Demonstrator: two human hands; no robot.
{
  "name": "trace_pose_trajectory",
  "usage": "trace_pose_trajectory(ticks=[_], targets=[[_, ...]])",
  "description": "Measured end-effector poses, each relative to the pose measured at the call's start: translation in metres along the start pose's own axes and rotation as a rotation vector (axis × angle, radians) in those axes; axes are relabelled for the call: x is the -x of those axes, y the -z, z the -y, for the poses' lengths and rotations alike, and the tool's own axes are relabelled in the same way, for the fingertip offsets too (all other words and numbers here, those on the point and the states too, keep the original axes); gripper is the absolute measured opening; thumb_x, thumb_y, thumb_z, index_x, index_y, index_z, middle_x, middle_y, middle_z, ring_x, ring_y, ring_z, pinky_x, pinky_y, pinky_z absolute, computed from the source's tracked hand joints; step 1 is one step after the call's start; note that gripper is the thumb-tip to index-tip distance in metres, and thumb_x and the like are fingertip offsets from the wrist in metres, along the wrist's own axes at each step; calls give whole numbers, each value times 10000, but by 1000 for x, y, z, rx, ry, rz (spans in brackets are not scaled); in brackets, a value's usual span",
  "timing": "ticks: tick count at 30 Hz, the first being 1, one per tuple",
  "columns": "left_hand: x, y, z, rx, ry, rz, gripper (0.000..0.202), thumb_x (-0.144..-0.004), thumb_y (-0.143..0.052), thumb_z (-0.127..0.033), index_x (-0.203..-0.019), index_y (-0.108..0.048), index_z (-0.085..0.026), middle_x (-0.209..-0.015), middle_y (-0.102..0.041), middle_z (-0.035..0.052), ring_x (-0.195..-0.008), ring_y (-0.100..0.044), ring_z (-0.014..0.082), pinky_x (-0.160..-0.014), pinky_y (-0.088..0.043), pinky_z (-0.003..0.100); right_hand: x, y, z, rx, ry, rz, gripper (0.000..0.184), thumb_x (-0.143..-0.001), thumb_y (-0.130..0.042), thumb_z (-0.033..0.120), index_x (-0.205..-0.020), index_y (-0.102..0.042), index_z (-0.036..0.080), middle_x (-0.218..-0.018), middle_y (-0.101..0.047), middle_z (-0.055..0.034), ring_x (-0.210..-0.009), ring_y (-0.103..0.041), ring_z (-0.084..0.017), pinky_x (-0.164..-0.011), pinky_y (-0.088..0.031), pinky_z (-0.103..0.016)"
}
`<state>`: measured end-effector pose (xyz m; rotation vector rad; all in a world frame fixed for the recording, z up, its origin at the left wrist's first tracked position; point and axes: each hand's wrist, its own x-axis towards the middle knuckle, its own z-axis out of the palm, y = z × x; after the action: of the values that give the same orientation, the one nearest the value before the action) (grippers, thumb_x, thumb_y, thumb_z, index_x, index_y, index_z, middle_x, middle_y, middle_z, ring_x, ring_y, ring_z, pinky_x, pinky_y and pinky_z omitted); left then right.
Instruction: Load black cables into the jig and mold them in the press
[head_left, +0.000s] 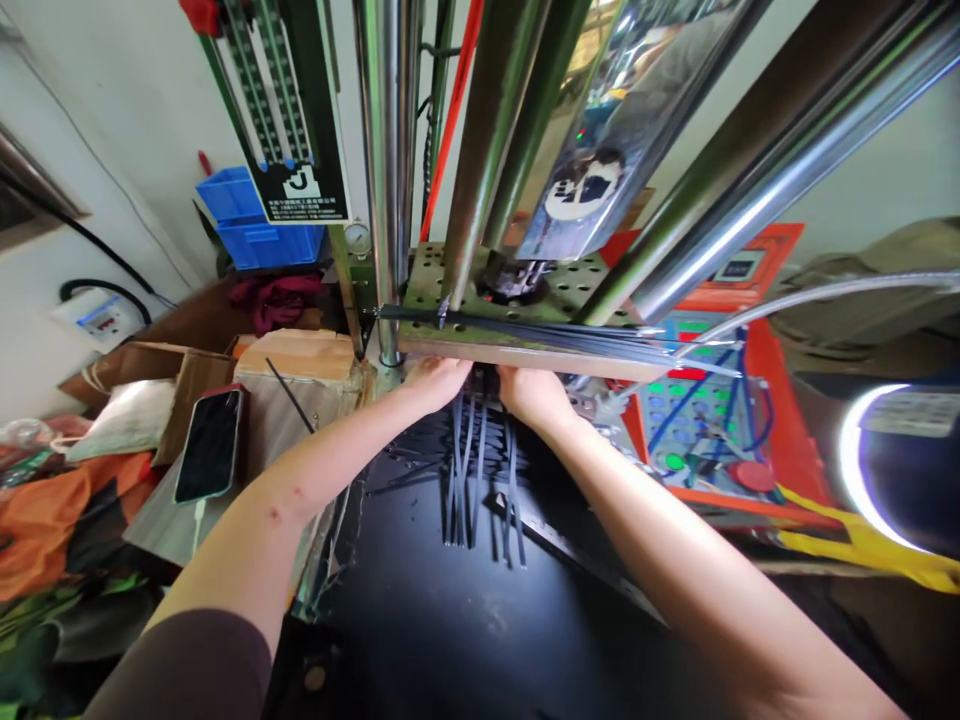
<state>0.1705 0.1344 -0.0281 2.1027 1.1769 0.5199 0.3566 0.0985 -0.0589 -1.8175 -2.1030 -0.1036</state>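
Observation:
A bundle of long black plastic strips (pixel 525 335), probably cable ties, lies across the front of a perforated green machine plate (pixel 517 290). More black strips (pixel 480 480) hang below it in a loose fringe over a black surface (pixel 480 640). My left hand (pixel 439 385) and my right hand (pixel 534 395) reach up side by side under the plate's tan front edge (pixel 525 362). Both hands touch or nearly touch the hanging strips. Their fingers are hidden behind the edge, so any grip is hidden.
Thick chrome machine columns (pixel 388 150) rise around the plate. An orange-framed control panel (pixel 697 420) with coloured buttons stands to the right, crossed by a clear hose (pixel 825 295). A smartphone (pixel 209 445) lies on a box to the left, beyond blue bins (pixel 259 220).

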Motion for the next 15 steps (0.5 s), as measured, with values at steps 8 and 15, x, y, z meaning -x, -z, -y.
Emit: trace_pose_trajectory(ticks=[8, 15], targets=[[12, -20, -5, -506, -197, 20, 460, -1022, -297, -105, -1429, -511, -100, -1492, -503, 169, -1421, -399, 302, -1240, -230, 480, 12, 4, 22, 52, -80, 111, 500, -912, -350, 158, -1297, -662, 102, -1115, -719, -249, -1045, -665, -373, -953, -484, -538], [0, -14, -19, -643, -139, 85, 500, -1020, -302, -83, -1498, -448, -112, -1524, -486, 148, -1402, -446, 296, -1220, -299, 474, 0, 15, 31, 2, -114, 108, 528, -895, -363, 108, -1350, -631, 95, -1298, -667, -218, -1199, -625, -340, -1049, -463, -539]])
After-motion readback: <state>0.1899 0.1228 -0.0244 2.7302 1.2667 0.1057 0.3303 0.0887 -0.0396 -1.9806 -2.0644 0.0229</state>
